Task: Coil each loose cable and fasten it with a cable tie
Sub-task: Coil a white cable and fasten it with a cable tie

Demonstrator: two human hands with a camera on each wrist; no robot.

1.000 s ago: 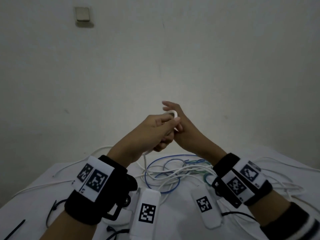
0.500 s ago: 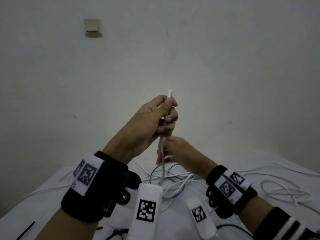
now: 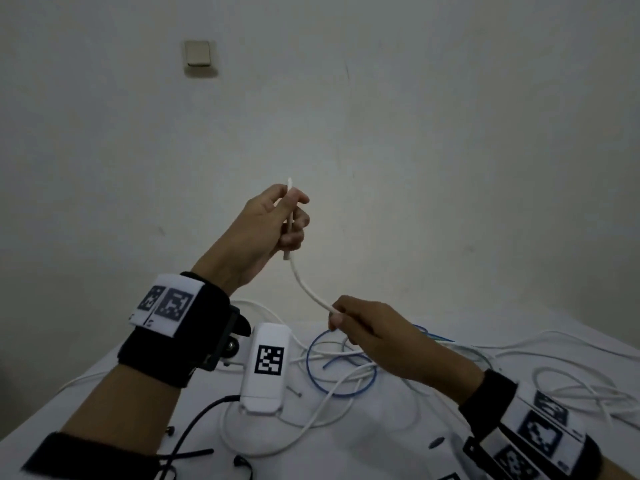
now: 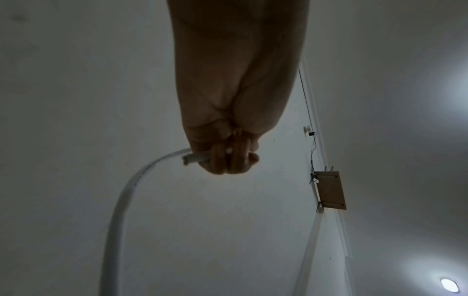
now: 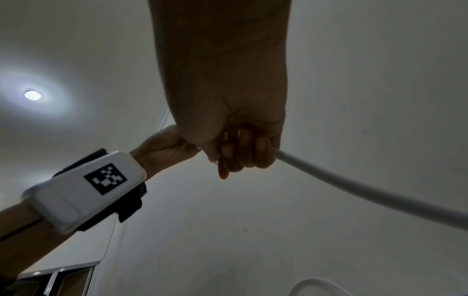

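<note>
Fingers of the left hand [image 3: 273, 220] curled round the thin white round cable [image 3: 306, 287] near its end, raised above the bench [image 3: 398, 445]; the right hand [image 3: 367, 327] pinched it lower, likely measuring out a loop.

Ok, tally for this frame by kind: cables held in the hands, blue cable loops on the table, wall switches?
White round cable held in the hands: 1 (left hand grips its end, right hand pinches it lower down)
Thin blue cable loop on the white-covered table: 1
Beige wall switch: 1
Total: 3
The white cables lying on the table are too tangled to count.
</note>
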